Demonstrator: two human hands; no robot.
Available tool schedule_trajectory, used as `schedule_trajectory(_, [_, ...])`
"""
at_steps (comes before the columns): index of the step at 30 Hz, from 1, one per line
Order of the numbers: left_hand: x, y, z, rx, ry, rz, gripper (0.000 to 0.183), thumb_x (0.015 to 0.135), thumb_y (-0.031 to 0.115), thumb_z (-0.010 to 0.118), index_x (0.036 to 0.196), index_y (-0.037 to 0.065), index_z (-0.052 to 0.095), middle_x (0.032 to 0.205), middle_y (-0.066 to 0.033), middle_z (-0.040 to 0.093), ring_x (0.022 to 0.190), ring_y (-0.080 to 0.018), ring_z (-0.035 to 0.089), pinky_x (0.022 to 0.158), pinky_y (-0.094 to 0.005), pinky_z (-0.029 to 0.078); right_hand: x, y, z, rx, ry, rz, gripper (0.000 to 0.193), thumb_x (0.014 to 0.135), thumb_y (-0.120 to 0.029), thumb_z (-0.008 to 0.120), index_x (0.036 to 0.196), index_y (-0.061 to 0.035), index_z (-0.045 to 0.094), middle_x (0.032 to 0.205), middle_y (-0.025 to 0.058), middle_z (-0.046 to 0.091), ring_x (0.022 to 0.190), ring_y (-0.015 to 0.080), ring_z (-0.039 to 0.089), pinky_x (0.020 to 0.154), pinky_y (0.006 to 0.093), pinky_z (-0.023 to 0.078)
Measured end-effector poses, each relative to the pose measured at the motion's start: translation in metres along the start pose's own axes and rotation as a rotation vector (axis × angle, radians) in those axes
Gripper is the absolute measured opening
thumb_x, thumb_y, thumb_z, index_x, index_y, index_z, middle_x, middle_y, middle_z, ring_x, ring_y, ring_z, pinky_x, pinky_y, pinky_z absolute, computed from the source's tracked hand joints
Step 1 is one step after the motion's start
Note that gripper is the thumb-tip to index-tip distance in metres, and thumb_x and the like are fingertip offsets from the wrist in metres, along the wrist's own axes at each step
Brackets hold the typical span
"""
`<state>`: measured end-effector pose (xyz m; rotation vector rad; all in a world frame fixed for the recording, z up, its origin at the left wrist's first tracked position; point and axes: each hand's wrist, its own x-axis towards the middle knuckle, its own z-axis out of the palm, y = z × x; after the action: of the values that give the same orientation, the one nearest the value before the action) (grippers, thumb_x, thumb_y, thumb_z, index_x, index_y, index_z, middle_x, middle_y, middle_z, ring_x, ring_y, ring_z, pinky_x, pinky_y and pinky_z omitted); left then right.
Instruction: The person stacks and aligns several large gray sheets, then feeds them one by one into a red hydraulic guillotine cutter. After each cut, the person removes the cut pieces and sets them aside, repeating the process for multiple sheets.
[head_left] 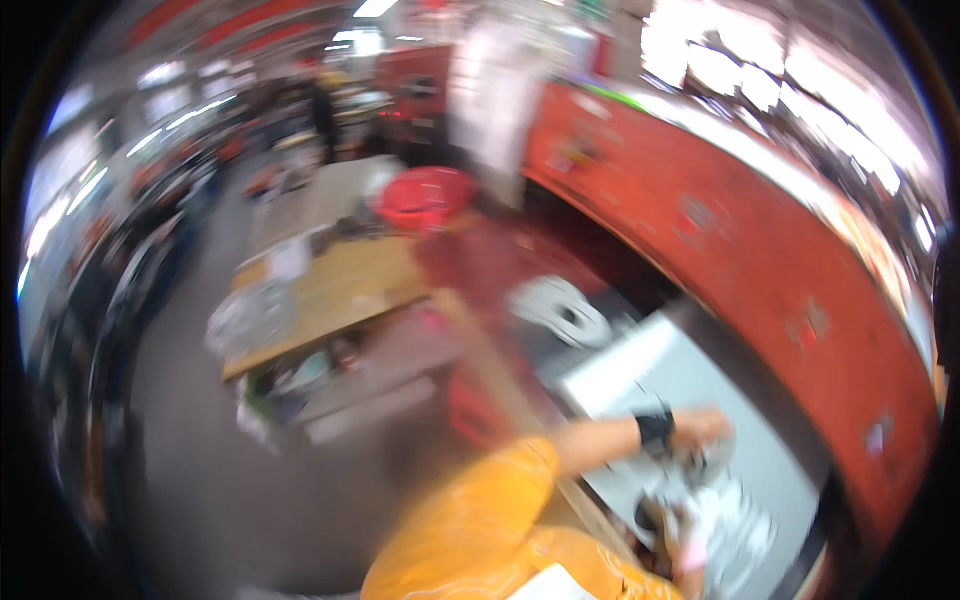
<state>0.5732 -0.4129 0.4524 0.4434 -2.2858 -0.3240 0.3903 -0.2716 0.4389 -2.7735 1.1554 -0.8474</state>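
Here:
- Left hand (700, 428), black wristband, on a blurred metal part (712, 460); grip unreadable.
- Right hand (690, 545): grip unreadable.
- Risk: the part likely slipping off the grey tabletop (690, 375).

Frame heavily motion-blurred. Left hand (700, 428), black band at the wrist and orange sleeve behind it, rested on a blurred grey-white object (725, 505) lying on the grey surface (690, 375). Right hand (688, 545) touched the same object from below. Grip indistinct. Red wall (760, 240) stood beyond both hands.
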Motion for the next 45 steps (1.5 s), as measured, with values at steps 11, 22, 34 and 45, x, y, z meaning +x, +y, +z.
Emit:
schedule_trajectory(11, [0.127, -0.041, -0.123, -0.739, 0.179, -0.619, 0.025, 0.098, 0.025, 0.053, 0.107, 0.003, 0.062, 0.076, 0.0029, 0.053, 0.061, -0.0059, 0.045, 0.069, -0.0249, 0.049, -0.013, 0.019, -0.003, 0.138, 0.089, 0.211, 0.021, 0.063, -0.008, 0.072, 0.080, -0.0156, 0.065, 0.075, 0.0026, 0.053, 0.077, 0.0243, 0.054, 0.075, 0.0371, 0.040])
schedule_trajectory(22, [-0.074, 0.055, -0.048, -0.009, -0.633, -0.220, 0.063, 0.069, 0.010, 0.074, 0.128, 0.011, 0.054, 0.087, -0.0102, 0.054, 0.086, -0.0300, 0.053, 0.096, -0.0405, 0.041, -0.021, 0.028, -0.009, 0.170, 0.040, 0.224, 0.021, 0.063, -0.008, 0.074, 0.081, -0.0145, 0.065, 0.074, 0.0016, 0.053, 0.078, 0.0241, 0.054, 0.078, 0.0370, 0.039])
schedule_trajectory(34, [-0.078, 0.063, -0.027, 0.079, -0.489, -0.291, 0.065, 0.072, 0.026, 0.073, 0.132, 0.011, 0.052, 0.088, -0.0085, 0.056, 0.084, -0.0274, 0.054, 0.089, -0.0362, 0.045, -0.028, 0.025, -0.002, 0.134, 0.058, 0.247, 0.021, 0.065, -0.012, 0.077, 0.082, -0.0141, 0.066, 0.074, 0.0014, 0.053, 0.081, 0.0237, 0.054, 0.079, 0.0370, 0.039])
schedule_trajectory(45, [-0.037, 0.002, -0.072, -0.895, -0.275, -0.844, 0.054, 0.097, 0.039, 0.040, 0.129, -0.003, 0.053, 0.074, -0.0041, 0.060, 0.062, -0.0103, 0.053, 0.064, -0.0224, 0.046, 0.042, -0.014, -0.021, 0.451, -0.101, 0.100, 0.045, 0.073, -0.023, 0.073, 0.112, -0.0049, 0.059, 0.112, 0.0151, 0.059, 0.108, 0.0348, 0.054, 0.096, 0.0460, 0.041])
